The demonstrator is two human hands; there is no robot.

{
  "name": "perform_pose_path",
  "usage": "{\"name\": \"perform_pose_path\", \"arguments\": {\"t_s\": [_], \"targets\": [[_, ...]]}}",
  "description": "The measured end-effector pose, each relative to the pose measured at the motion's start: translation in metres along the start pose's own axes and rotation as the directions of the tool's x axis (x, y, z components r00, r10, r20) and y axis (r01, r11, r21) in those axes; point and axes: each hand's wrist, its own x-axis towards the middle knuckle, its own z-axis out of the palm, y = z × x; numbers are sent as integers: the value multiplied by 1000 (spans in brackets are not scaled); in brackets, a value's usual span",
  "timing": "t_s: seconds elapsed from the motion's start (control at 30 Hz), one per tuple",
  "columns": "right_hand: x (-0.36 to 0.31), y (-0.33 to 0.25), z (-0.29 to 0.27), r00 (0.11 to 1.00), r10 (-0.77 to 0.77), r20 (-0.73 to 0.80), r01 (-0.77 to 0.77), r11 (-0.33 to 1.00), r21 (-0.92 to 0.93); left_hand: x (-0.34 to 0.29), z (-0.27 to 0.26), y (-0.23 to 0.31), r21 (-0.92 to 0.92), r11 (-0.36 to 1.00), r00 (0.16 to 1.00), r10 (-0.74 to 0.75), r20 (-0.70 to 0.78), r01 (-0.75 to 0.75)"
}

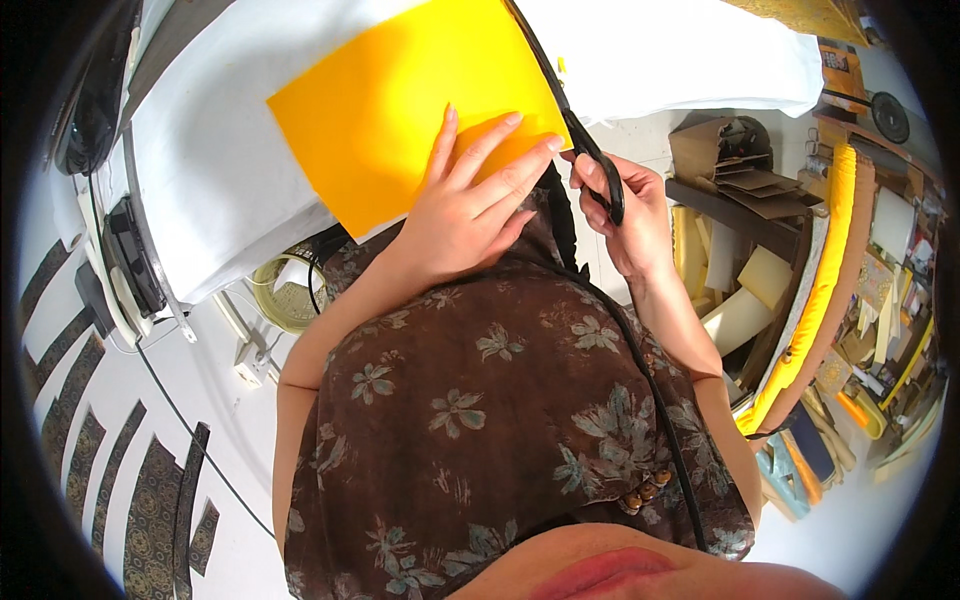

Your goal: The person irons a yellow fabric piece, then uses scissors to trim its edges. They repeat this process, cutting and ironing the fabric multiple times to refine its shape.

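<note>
A bright yellow sheet (pixel 360 130), of paper or cloth, lies on the white table (pixel 210 180) and slightly overhangs its near edge. My left hand (pixel 470 205) rests flat on the sheet's near right part with its fingers spread. In my right hand (pixel 640 220), just past the sheet's right corner, are black-handled scissors (pixel 614 185). Their long dark blades run away from me along the sheet's right edge. Whether the blades are apart cannot be made out. A tiny yellow scrap (pixel 561 66) sits just right of the blades.
Below the table at left stands a pale round bin (pixel 285 318), close to a white power strip (pixel 252 365). Dark patterned strips (pixel 155 505) lie on the left floor. On the right are cardboard pieces (pixel 765 185), a yellow padded edge (pixel 815 300) and shelves of offcuts.
</note>
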Motion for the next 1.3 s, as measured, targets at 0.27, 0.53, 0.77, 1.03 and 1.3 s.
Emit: {"name": "perform_pose_path", "arguments": {"t_s": [0.27,0.53,0.77,1.03,1.3], "targets": [[0,-1,4,1000,-21,-2,21,999,-44,0,0,0,10,1000,1000,0,-12,0],[7,1,3,1000,-25,19,25,1000,-10,0,-5,2,44,999,1000,11,-14,-11],[2,6,0,993,-117,-1,117,991,70,-25,-41,-15,99,989,960,-84,-266,114],[0,7,-31,942,-331,49,328,943,56,30,-40,-17,25,992,900,-101,-424,123],[-23,0,-49,771,-616,-158,623,782,-8,98,25,7,-641,767,824,349,447,23]]}}
